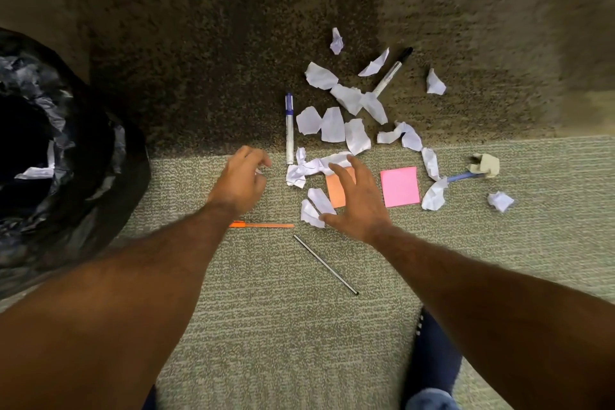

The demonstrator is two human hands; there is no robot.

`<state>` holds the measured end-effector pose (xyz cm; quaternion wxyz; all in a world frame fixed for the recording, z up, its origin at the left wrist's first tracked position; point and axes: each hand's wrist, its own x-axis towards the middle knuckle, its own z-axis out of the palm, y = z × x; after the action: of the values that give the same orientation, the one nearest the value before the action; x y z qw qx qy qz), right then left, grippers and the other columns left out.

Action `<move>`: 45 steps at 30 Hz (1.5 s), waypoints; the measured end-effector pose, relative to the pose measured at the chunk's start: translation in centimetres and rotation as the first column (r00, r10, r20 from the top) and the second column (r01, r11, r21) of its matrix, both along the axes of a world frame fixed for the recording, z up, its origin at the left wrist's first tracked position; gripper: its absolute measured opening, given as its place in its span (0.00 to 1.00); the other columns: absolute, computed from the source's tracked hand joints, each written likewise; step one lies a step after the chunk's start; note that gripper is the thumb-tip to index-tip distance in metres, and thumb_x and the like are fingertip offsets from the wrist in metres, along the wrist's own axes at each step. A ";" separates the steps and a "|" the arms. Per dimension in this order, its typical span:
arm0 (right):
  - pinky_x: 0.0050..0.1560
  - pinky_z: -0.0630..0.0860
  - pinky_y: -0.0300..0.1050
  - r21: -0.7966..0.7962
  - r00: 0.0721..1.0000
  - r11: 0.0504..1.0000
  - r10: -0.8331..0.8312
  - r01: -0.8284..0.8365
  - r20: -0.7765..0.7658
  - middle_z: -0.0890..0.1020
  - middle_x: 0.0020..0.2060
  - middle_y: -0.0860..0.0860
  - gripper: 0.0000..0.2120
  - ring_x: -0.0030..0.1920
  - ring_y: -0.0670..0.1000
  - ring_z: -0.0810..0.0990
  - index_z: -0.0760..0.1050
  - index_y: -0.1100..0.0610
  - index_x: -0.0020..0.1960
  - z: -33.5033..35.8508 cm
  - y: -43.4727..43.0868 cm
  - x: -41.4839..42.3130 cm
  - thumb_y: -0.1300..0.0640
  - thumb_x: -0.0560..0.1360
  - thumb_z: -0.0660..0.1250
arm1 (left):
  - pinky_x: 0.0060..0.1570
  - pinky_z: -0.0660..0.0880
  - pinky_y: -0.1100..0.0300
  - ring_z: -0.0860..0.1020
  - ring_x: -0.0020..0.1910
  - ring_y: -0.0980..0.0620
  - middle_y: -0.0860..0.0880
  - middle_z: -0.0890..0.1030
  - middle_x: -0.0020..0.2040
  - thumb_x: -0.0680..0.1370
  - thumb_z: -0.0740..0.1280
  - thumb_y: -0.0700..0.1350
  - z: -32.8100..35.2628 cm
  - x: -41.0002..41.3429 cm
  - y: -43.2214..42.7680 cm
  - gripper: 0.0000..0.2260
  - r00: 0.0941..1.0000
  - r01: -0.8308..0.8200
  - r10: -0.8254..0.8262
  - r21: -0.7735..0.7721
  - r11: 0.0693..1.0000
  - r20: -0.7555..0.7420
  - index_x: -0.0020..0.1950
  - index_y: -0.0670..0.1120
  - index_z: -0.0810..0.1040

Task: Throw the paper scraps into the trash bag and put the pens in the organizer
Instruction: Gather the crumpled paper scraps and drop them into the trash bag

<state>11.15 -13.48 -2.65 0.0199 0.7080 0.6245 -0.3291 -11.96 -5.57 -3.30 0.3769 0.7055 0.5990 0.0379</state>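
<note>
Several crumpled white paper scraps [332, 125] lie scattered on the carpet. My left hand [241, 178] has its fingers curled around a small white scrap that barely shows. My right hand [357, 198] is spread open just above an orange sticky note [334, 191] and two white scraps [314, 206]. A blue-capped marker [289, 128] lies upright in view left of the pile, and a black-capped marker [391, 71] lies beyond it. An orange pen [266, 225] and a thin black pen [326, 265] lie near my wrists. The black trash bag [83, 156] gapes open at the left.
A pink sticky note [399, 186] lies right of my right hand. A blue pen [461, 176] pokes out from a beige crumpled paper [486, 165] farther right. The carpet is dark at the back and light green in front. My knees show at the bottom edge.
</note>
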 end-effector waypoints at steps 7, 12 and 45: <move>0.78 0.49 0.64 -0.116 0.986 0.988 0.118 -0.105 0.115 0.35 0.79 0.56 0.62 0.79 0.61 0.38 0.40 0.44 0.80 0.1 0.6 1.1 0.36 0.60 0.78 | 0.53 0.77 0.50 0.77 0.55 0.48 0.48 0.69 0.66 0.74 0.73 0.49 0.8 4.5 -0.8 0.29 0.952 0.291 -0.299 -0.123 0.949 -0.059 0.72 0.52 0.65; 0.75 0.47 0.69 -0.204 0.949 0.960 0.235 -0.192 0.210 0.27 0.75 0.60 0.68 0.77 0.65 0.33 0.28 0.43 0.76 -0.9 1.3 0.8 0.33 0.59 0.77 | 0.53 0.79 0.45 0.79 0.52 0.41 0.48 0.51 0.73 0.62 0.82 0.52 0.1 6.3 -1.0 0.54 0.892 0.392 -0.420 -0.178 0.902 -0.164 0.76 0.62 0.47; 0.40 0.76 0.46 -0.536 -0.163 0.448 -0.639 0.716 -0.752 0.82 0.43 0.55 0.15 0.43 0.53 0.80 0.78 0.58 0.51 0.2 6.9 -3.5 0.52 0.73 0.59 | 0.41 0.77 0.54 0.81 0.47 0.44 0.41 0.84 0.49 0.70 0.69 0.49 -0.5 12.8 0.7 0.15 0.255 -0.442 0.853 -0.730 0.522 0.455 0.52 0.43 0.83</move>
<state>7.68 -6.62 -2.47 -0.5299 0.6034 0.0547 -0.5934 0.85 -4.82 -3.85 0.6959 0.1714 0.6002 0.3552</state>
